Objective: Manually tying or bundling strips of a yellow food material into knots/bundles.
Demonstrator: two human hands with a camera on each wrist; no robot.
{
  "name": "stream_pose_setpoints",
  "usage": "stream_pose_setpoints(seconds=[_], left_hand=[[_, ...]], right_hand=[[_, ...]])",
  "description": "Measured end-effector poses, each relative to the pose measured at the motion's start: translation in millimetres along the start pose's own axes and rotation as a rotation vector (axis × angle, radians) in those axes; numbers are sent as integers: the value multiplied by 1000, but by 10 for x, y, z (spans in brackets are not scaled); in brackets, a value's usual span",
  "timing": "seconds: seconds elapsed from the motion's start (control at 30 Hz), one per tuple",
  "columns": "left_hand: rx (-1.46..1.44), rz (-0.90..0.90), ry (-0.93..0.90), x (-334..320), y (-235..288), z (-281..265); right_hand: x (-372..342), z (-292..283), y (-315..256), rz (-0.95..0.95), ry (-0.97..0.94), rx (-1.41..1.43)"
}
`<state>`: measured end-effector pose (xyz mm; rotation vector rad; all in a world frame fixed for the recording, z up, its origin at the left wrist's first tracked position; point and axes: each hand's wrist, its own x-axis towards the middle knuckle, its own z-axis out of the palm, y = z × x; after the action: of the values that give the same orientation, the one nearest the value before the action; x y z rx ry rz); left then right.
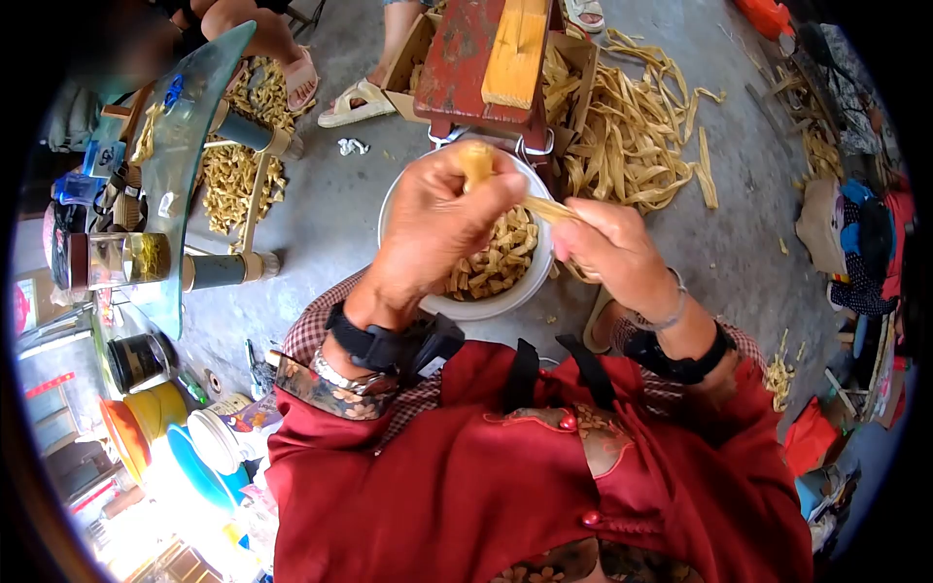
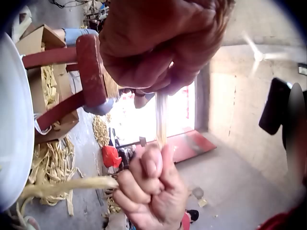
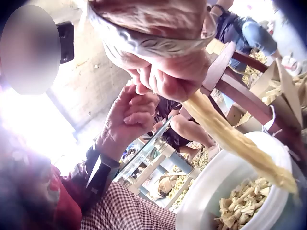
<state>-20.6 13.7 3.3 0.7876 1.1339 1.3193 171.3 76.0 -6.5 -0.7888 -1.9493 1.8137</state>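
A long tan pliable strip (image 1: 547, 208) runs between the two hands over a white tub (image 1: 392, 209). My left hand (image 1: 428, 228) pinches a folded, knot-like part of it between thumb and fingers. The right hand (image 1: 622, 248) grips the strip a short way to the right, fingers curled round it. In the right wrist view the strip's loose tail (image 3: 235, 139) hangs from the right hand (image 3: 168, 72) across the tub's rim. Short folded tan pieces (image 1: 496, 257) lie inside the tub, beneath the hands.
Ahead stands a red bench (image 1: 457, 68) with a wooden block (image 1: 517, 49) on top. Loose long strips (image 1: 632, 146) are heaped on the floor beside a cardboard box (image 1: 583, 73). At left, a glass-topped table (image 1: 209, 107) stands near piled short pieces (image 1: 243, 185) and another person's feet (image 1: 301, 83).
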Motion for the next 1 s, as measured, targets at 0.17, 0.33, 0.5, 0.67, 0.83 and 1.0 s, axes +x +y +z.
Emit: stream_pose_setpoints(seconds=[0.17, 0.33, 0.5, 0.67, 0.83, 1.0], left_hand=[[-16, 33, 40, 123, 297, -114], [143, 241, 4, 665, 554, -49], [238, 331, 25, 1149, 700, -39], [791, 383, 237, 1486, 455, -266], [720, 155, 198, 928, 466, -418], [956, -169, -3, 281, 333, -467]], right_hand=[[86, -291, -144, -70, 30, -167], [558, -683, -324, -324, 201, -468], [1004, -976, -330, -435, 338, -620], [1411, -999, 59, -223, 326, -702], [859, -780, 136, -184, 242, -461], [436, -301, -128, -290, 127, -307]])
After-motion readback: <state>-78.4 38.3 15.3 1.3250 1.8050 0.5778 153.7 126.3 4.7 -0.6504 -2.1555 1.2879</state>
